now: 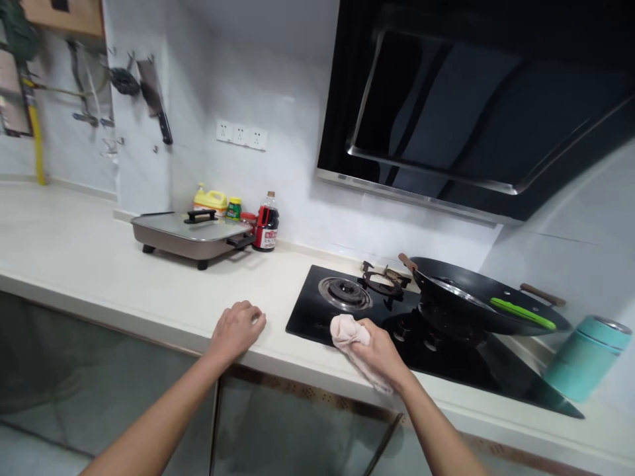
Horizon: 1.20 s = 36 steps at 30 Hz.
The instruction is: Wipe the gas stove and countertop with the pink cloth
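Observation:
My right hand [380, 350] grips a bunched pale pink cloth [348, 328] at the front edge of the black glass gas stove [317, 304]. A loose end of the cloth hangs over the counter edge below the hand. Left of the stove, my left hand [239, 330] rests on the white counter [198, 297] near its front edge. Its fingers are curled in, and nothing shows in them. Close to the right hand lies the bare left burner [346, 293], without its pan support. The pan support [384, 283] sits behind it, towards the back of the stove.
A black wok [476, 311] with a bright green handle [523, 313] across it sits on the right burner. Beside it stands a turquoise canister [588, 357]. An electric pan [191, 235], a sauce bottle [267, 223] and a yellow jug [211, 201] are at the back left. The range hood [446, 119] overhangs the stove.

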Each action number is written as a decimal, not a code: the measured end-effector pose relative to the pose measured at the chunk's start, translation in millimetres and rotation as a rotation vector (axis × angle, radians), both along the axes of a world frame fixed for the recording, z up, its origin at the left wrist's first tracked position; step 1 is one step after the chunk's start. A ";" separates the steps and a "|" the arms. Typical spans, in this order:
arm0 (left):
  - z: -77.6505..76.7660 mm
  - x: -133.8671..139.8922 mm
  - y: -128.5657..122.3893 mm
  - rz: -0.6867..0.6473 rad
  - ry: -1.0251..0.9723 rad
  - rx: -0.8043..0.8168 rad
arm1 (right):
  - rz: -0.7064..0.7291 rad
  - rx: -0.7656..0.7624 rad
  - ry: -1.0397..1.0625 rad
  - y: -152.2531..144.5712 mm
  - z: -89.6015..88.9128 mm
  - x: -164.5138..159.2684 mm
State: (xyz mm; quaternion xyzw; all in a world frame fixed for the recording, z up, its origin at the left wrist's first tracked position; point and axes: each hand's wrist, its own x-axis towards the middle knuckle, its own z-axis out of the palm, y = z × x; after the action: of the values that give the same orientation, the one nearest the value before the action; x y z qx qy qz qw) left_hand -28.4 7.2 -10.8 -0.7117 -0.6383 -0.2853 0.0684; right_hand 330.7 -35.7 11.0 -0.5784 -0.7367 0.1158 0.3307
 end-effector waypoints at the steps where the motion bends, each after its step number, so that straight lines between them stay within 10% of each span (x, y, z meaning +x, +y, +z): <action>1: -0.7 -0.3 0.0 -0.002 -0.004 0.004 | -0.052 0.001 0.028 6.3 2.9 4.2; 9: 2.8 4.1 -4.6 -0.009 -0.033 -0.018 | -0.247 -0.055 -0.144 42.6 5.9 32.2; 26: 12.2 -7.6 4.2 0.031 -0.078 -0.128 | 0.396 0.023 -0.186 24.5 4.1 -169.6; 32: 12.9 -10.1 3.3 0.076 -0.032 -0.104 | 0.425 0.067 -0.153 -7.8 6.9 -137.4; 36: 12.7 -7.5 1.2 0.086 -0.008 -0.087 | 0.191 0.047 -0.059 -36.9 -1.0 -69.8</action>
State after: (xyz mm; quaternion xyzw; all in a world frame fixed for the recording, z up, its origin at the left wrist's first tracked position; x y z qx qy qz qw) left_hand -35.9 8.4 1.9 -0.6850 -0.6801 -0.2569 0.0473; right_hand 261.0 -72.5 10.0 -0.5007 -0.8005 0.1124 0.3097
